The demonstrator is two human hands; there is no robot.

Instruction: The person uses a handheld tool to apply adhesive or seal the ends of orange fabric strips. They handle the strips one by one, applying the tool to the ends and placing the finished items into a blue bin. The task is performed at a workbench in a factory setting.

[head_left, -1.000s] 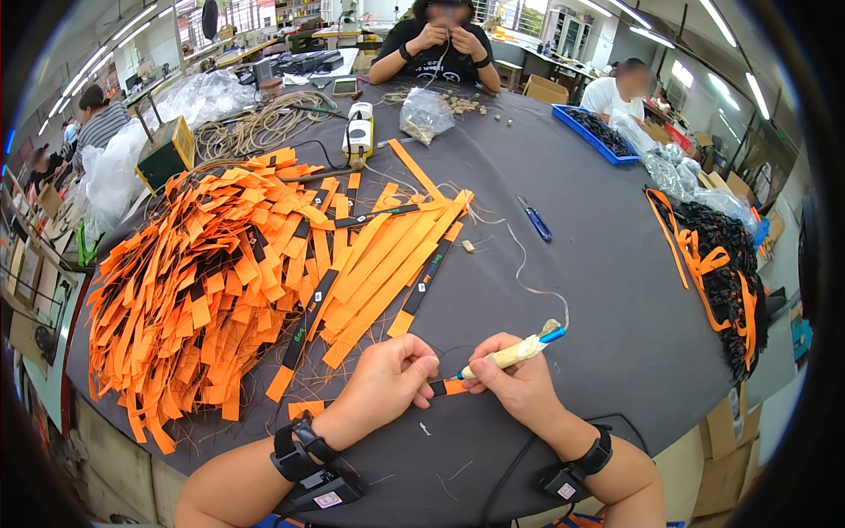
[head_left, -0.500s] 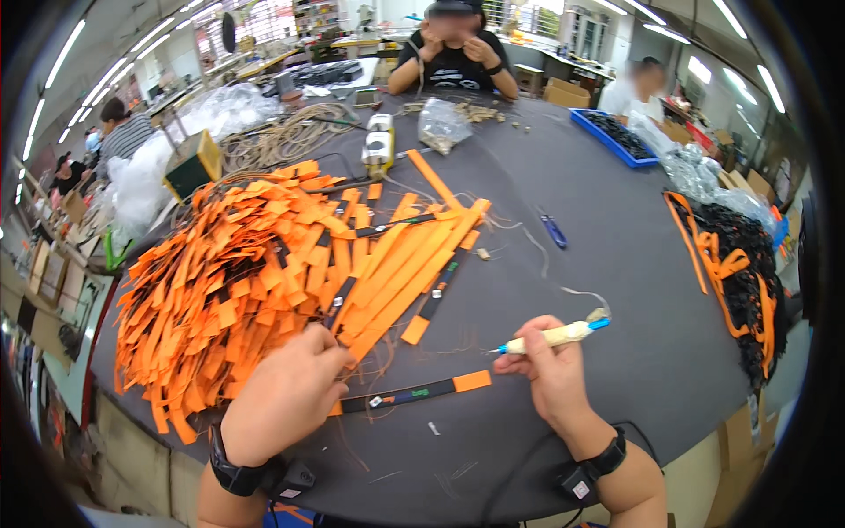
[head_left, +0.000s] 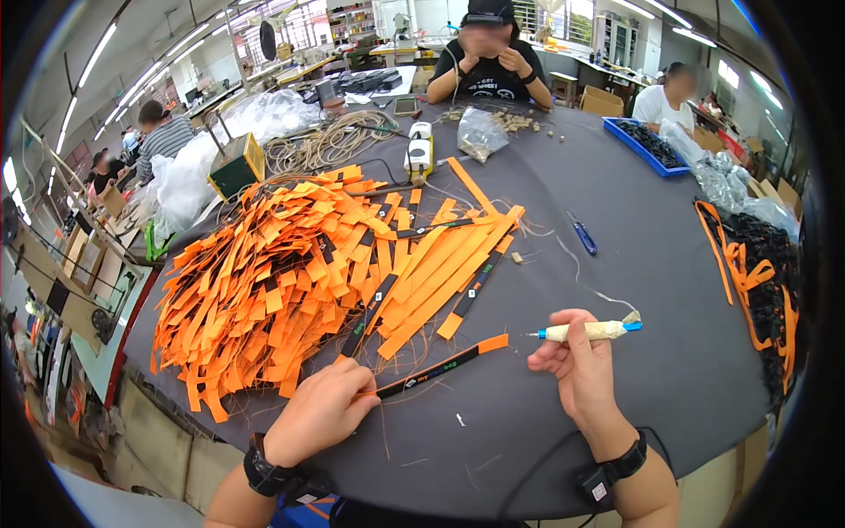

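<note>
My left hand is closed on the near end of a black webbing strap with printed lettering and an orange end. The strap slants up to the right from my fingers, and loose threads lie around it. In my right hand is a pen-shaped tool wrapped in cream tape, with blue ends, a thin tip pointing left and a cord at its rear. The tip is a little to the right of the strap's orange end, apart from it. A large heap of orange and black straps lies beyond my left hand.
Blue-handled snips lie on the dark table. Farther back are a white power strip, a clear plastic bag and coiled cord. A blue tray and black-orange straps are at right. A co-worker sits opposite.
My left hand has come away from the heap and grips the strap's near end. The strap has swung to a steeper slant. My right hand still holds the tool; the whole view has shifted.
</note>
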